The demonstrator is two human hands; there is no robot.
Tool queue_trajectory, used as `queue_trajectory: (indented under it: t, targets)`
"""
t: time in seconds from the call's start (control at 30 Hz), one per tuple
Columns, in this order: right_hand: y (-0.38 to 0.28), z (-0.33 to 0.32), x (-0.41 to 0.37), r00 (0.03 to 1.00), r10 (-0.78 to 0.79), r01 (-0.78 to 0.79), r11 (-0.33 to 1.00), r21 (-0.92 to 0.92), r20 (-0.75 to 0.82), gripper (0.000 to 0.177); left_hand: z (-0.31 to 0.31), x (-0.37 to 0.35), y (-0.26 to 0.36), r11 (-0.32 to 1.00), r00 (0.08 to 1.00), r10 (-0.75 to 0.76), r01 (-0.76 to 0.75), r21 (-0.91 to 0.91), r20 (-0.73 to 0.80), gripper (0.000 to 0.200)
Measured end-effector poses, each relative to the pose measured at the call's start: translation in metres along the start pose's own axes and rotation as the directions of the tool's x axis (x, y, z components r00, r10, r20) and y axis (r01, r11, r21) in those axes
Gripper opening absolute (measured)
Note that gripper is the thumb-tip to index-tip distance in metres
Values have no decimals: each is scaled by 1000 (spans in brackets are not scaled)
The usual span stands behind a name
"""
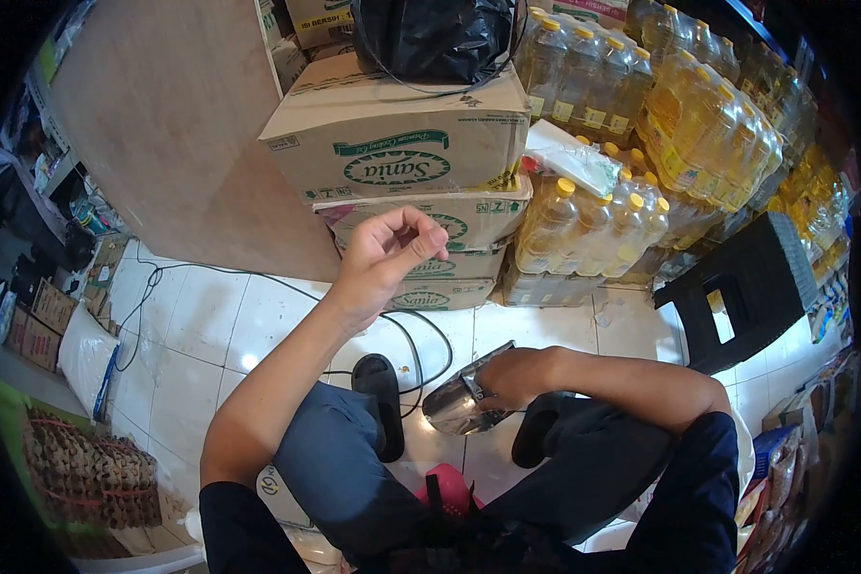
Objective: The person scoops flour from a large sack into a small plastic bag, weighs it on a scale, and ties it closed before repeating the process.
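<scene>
White glazed-tile floor, seen from above. At the rear, a stack of brown cardboard cartons with green oval labels stands on the tiles. Just beside it to the right are clear plastic bottles of yellow oil with yellow caps. A black slatted plastic stool stands further right. A thin black cable runs loosely across the tiles from the left to the cartons. A pair of black sandals rests in the centre. At the left edge lie a white sack and stacked brown egg trays.
</scene>
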State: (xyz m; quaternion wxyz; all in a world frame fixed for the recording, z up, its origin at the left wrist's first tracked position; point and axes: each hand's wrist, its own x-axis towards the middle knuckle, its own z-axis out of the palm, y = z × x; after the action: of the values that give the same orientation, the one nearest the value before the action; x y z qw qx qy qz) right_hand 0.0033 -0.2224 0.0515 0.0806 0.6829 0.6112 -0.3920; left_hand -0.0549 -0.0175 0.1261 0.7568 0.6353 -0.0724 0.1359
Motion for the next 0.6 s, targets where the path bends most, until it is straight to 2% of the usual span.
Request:
queue_trajectory:
  t: [0.27, 0.5, 0.6]
  targets:
    - [-1, -1, 2, 999, 26, -26, 1000, 12, 20, 46, 1, -1, 6, 999, 995, 20, -25, 42, 101, 16]
    - [-1, -2, 3, 997, 44, -46, 999, 28, 64, 41, 14, -4, 11, 997, 990, -69, 71, -17, 122, 36]
    - [-1, -2, 2, 997, 49, -50, 999, 14, 55, 41, 6, -4, 10, 997, 987, -76, 71, 35, 143, 38]
